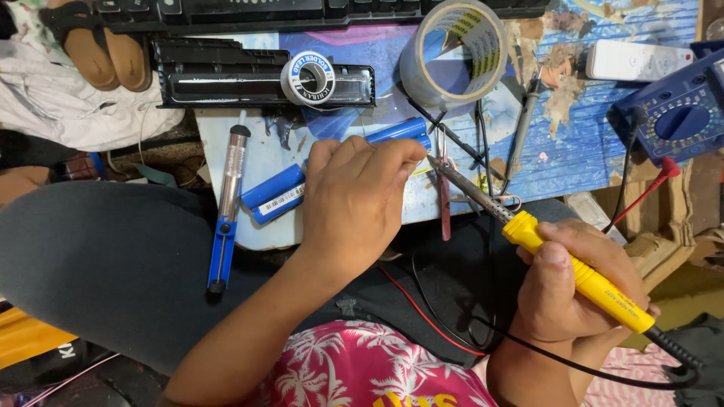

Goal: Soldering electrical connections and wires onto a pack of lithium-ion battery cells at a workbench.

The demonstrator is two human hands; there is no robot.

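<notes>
Pinching the blue battery cells (280, 194) near the worktop's (603, 143) front edge, the left hand (354, 203) is steadying them; the right hand (573, 290) is wrapping the yellow soldering iron (562, 260), tip best kept brief on the terminal.

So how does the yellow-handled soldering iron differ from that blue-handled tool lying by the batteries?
The soldering iron is gripped in the right hand; the blue-handled desoldering pump lies untouched. The iron has a yellow handle and a trailing black cord; the pump has a blue handle and no cord. Both are long and slim with metal shafts.
</notes>
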